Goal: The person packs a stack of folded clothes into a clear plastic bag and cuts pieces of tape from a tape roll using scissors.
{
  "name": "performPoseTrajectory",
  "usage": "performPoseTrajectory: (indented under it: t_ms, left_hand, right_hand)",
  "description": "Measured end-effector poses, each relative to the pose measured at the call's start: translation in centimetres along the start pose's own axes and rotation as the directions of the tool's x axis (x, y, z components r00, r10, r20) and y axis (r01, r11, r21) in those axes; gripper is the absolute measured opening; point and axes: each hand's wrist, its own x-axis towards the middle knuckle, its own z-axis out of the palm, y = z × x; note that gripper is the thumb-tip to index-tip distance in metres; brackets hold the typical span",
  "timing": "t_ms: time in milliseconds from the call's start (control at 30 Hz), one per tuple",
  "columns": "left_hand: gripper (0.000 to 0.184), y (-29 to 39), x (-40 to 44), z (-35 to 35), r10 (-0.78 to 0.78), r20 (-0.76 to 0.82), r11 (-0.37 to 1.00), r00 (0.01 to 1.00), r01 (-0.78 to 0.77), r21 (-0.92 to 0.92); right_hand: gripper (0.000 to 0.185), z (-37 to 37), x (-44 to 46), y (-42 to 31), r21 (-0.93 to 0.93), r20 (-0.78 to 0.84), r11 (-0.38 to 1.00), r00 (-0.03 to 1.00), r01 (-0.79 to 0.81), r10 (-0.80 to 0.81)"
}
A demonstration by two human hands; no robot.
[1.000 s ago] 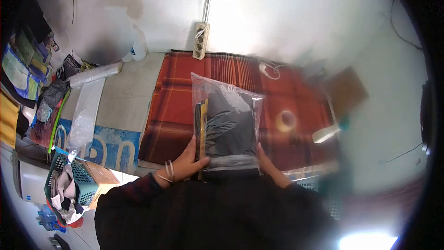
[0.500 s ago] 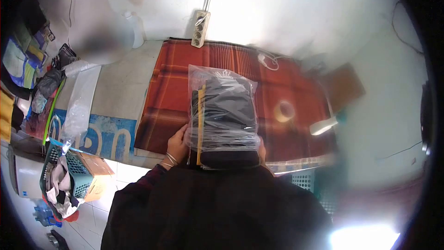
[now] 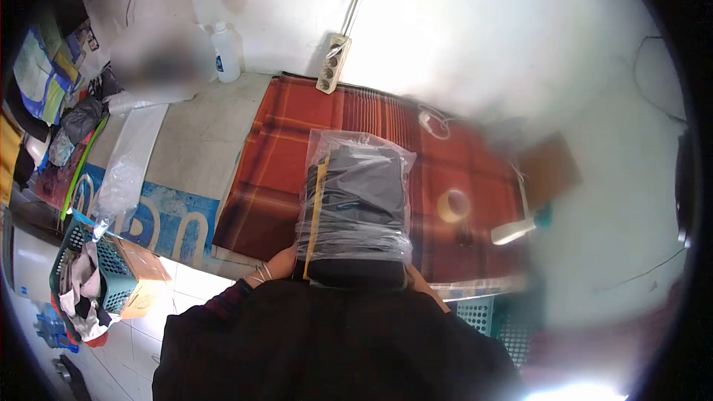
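A folded stack of black cloth (image 3: 364, 275) with a yellow strip (image 3: 318, 208) along its left side sits mostly inside a clear plastic bag (image 3: 364, 141). Its near end pokes out of the bag's wrinkled near edge. My left hand (image 3: 281, 263) grips the left side of the bagged cloth, fingers partly hidden beneath. On the opposite side, my right hand (image 3: 420, 280) is at the near right corner, mostly covered by the cloth and my sleeve. The bundle is over a red checked cloth (image 3: 260, 200) on the table.
A tape roll (image 3: 454, 206) and a white-handled tool (image 3: 514, 232) lie to the right. A power strip (image 3: 334, 64) hangs at the wall. Clear plastic sheeting (image 3: 122, 178) and a white bottle (image 3: 226, 53) are on the left. A green basket (image 3: 117, 282) of cloth stands below the table.
Both hands and the bagged cloth have come a little closer to me. The bag's near edge looks more bunched. The whole view has also shifted slightly.
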Motion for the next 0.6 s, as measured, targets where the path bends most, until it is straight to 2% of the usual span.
performPoseTrajectory:
  t_ms: [33, 100, 133, 167, 200, 233, 267, 300, 367, 400, 433, 467, 500, 533, 567, 600]
  left_hand:
    - [0.034, -1.5, 0.7, 0.3, -0.005, -0.004, 1.0, 1.0, 0.005, 0.002]
    - [0.032, -4.9, 3.0, 1.1, -0.268, 0.069, 0.902, 0.961, 0.275, -0.333]
    - [0.032, -0.9, 5.3, -1.5, -0.459, 0.153, 0.568, 0.875, 0.422, -0.707]
    - [0.032, 3.2, 8.1, -4.7, -0.568, 0.311, 0.086, 0.762, 0.431, -0.898]
    - [0.033, 2.8, 9.4, -5.9, -0.463, 0.169, 0.413, 0.87, 0.38, -0.828]
    - [0.036, 2.3, 10.3, -6.8, -0.302, 0.063, 0.688, 0.951, 0.264, -0.676]
    - [0.036, 0.9, 10.9, -7.6, -0.306, 0.067, 0.684, 0.95, 0.268, -0.678]
    - [0.038, -1.4, 11.0, -8.1, -0.472, 0.322, 0.706, 0.821, 0.571, -0.42]
    - [0.04, -5.5, 10.0, -7.5, -0.641, 0.489, 0.645, 0.592, 0.76, -0.075]
    - [0.044, -7.2, 8.4, -6.3, -0.608, 0.616, 0.427, 0.5, 0.861, -0.278]
    - [0.048, -7.9, 6.9, -5.1, -0.527, 0.732, 0.147, 0.431, 0.895, -0.422]
    - [0.038, -4.4, 6.3, -5.1, -0.577, 0.579, 0.449, 0.576, 0.816, -0.365]
    - [0.031, 0.0, 5.5, -5.7, -0.554, 0.423, 0.7, 0.717, 0.676, -0.231]
    - [0.029, 1.1, 4.3, -5.4, -0.149, 0.161, 0.988, 0.975, 0.142, 0.056]
    - [0.034, -3.5, 1.8, -2.2, -0.266, 0.126, 0.957, 0.956, 0.247, 0.15]
    - [0.033, -2.7, 2.1, -2.1, -0.24, 0.018, 0.966, 0.971, 0.237, 0.105]
  right_hand:
    - [0.045, 0.2, 0.7, -0.1, -0.002, -0.008, 1.0, 1.0, -0.006, 0.006]
    - [0.045, 0.3, 3.8, -1.4, -0.011, -0.05, 1.0, 0.999, -0.009, 0.008]
    - [0.046, 0.5, 6.1, -2.9, -0.019, -0.072, 1.0, 0.997, -0.006, 0.005]
    - [0.046, 0.6, 8.4, -4.3, -0.018, -0.075, 1.0, 0.997, 0.01, -0.011]
    - [0.046, 0.6, 10.4, -5.7, -0.013, -0.061, 1.0, 0.998, 0.025, -0.026]
    - [0.046, 0.5, 11.6, -7.0, -0.005, -0.036, 0.999, 0.998, 0.042, -0.042]
    - [0.047, 0.5, 12.5, -7.8, -0.004, -0.004, 0.998, 0.998, 0.059, -0.059]
    - [0.047, 0.4, 12.7, -8.0, -0.011, 0.032, 0.997, 0.997, 0.072, -0.071]
    - [0.047, 0.0, 11.4, -7.1, -0.031, 0.078, 0.995, 0.992, 0.1, -0.097]
    - [0.047, 0.0, 10.3, -5.9, -0.043, 0.086, 0.993, 0.99, 0.113, -0.109]
    - [0.048, 0.1, 9.0, -4.6, -0.05, 0.072, 0.991, 0.99, 0.123, -0.119]
    - [0.048, 0.3, 7.5, -2.9, -0.064, 0.05, 0.988, 0.99, 0.137, -0.134]
    - [0.048, 0.8, 6.6, -1.1, -0.083, 0.008, 0.985, 0.989, 0.148, -0.148]
    - [0.048, 1.4, 5.8, 0.7, -0.099, -0.038, 0.982, 0.986, 0.159, -0.164]
    - [0.048, 1.9, 5.2, 2.1, -0.073, -0.079, 0.987, 0.986, 0.144, -0.149]
    - [0.049, 2.4, 5.1, 2.7, -0.024, -0.116, 0.993, 0.986, 0.118, -0.12]
